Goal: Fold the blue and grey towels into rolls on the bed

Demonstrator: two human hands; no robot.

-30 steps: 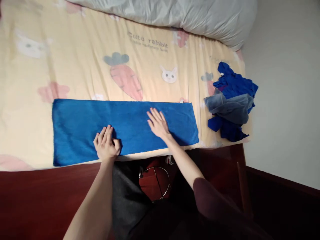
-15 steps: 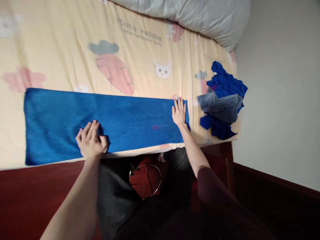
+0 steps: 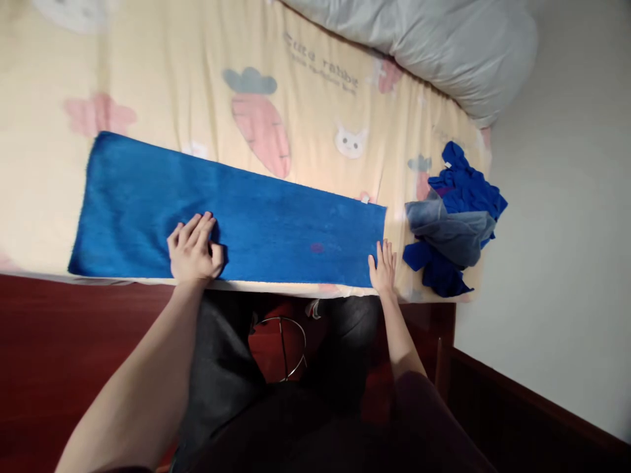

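Note:
A long blue towel point(image 3: 246, 217) lies flat along the near edge of the bed, folded into a narrow strip. My left hand point(image 3: 193, 248) rests flat on the strip left of its middle, near the front edge, fingers together and stretched out. At the towel's near right corner my right hand point(image 3: 383, 268) lies flat with fingers extended, touching the corner. Neither hand holds anything.
The bed sheet point(image 3: 172, 85) is pale yellow with carrots and rabbits. A heap of blue and grey cloths point(image 3: 451, 220) lies at the bed's right end. A grey pillow point(image 3: 424, 46) sits at the far right. A dark red bed frame point(image 3: 73, 341) runs below, a wall at the right.
My right hand slid from the middle of the towel to its far right corner, then down to the near right corner. The left hand stayed pressed in place while the view shifted.

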